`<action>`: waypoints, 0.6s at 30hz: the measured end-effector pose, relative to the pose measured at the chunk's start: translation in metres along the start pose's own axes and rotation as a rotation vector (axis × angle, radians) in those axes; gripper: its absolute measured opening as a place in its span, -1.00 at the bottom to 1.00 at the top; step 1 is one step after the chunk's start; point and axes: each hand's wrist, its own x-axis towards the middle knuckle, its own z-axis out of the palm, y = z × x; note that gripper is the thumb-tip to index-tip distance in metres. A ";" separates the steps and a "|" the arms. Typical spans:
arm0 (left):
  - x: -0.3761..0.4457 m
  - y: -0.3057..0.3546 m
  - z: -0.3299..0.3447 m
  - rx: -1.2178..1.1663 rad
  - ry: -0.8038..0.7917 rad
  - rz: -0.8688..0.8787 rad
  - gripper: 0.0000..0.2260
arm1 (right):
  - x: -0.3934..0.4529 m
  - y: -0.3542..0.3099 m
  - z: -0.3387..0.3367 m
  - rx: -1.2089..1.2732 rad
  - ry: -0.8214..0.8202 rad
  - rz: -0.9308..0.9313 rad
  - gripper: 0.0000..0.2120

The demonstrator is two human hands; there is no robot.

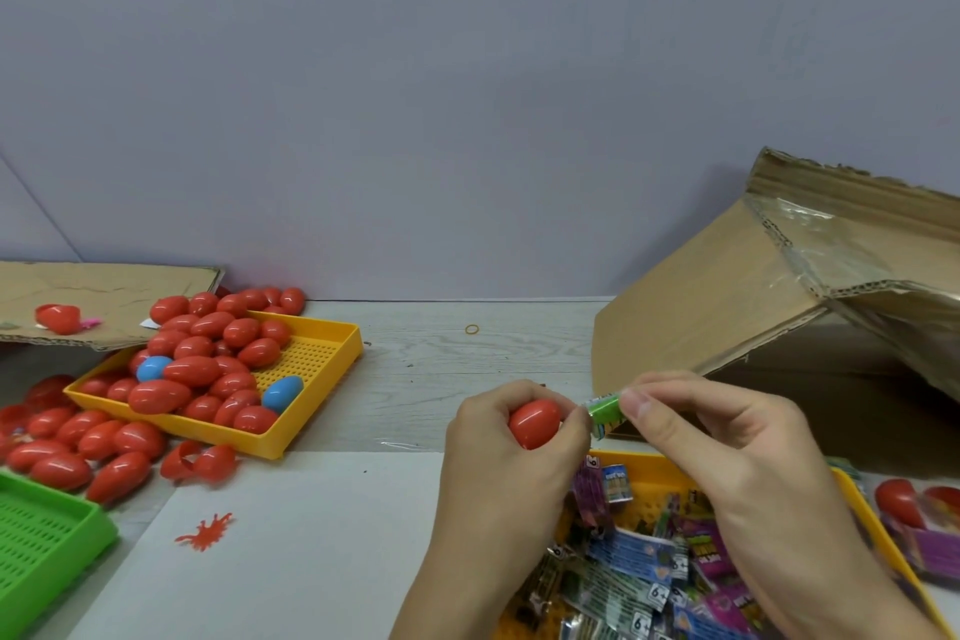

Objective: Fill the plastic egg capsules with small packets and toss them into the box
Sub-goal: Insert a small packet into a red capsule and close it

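Left hand (pixel 506 437) grips the red egg (pixel 535 424), right hand (pixel 727 437) pinches 1 green packet (pixel 602 413) (rolled, long axis aimed straight at the egg, just beside it).

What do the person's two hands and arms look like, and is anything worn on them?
Both are bare. The left hand and right hand have no gloves, rings or watch that can be seen, and the forearms show no sleeves up to the frame edge. The nails are short and unpainted where they show.
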 end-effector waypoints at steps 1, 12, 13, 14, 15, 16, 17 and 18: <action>0.000 0.000 0.000 0.000 -0.007 0.000 -0.83 | 0.000 0.000 0.000 -0.004 0.003 -0.003 -0.78; -0.001 -0.001 0.000 -0.013 -0.061 -0.020 -0.85 | -0.001 0.002 0.001 -0.100 -0.043 0.032 -0.75; -0.001 -0.002 0.000 -0.008 -0.060 -0.018 -0.87 | -0.001 0.003 0.001 -0.117 -0.044 0.029 -0.77; -0.001 -0.002 0.000 0.004 -0.061 -0.012 -0.89 | 0.000 0.003 0.002 -0.127 -0.044 0.031 -0.78; -0.001 -0.002 0.000 0.018 -0.067 -0.002 -0.88 | 0.000 0.004 0.002 -0.130 -0.042 0.034 -0.78; -0.001 -0.003 0.001 0.033 -0.073 0.014 -0.85 | 0.000 0.005 0.001 -0.133 -0.037 0.036 -0.78; -0.001 -0.003 0.001 0.045 -0.070 0.033 -0.83 | 0.000 0.006 0.001 -0.138 -0.033 0.034 -0.78; -0.001 -0.003 0.001 0.052 -0.059 0.051 -0.83 | 0.000 0.006 0.001 -0.148 -0.034 0.029 -0.77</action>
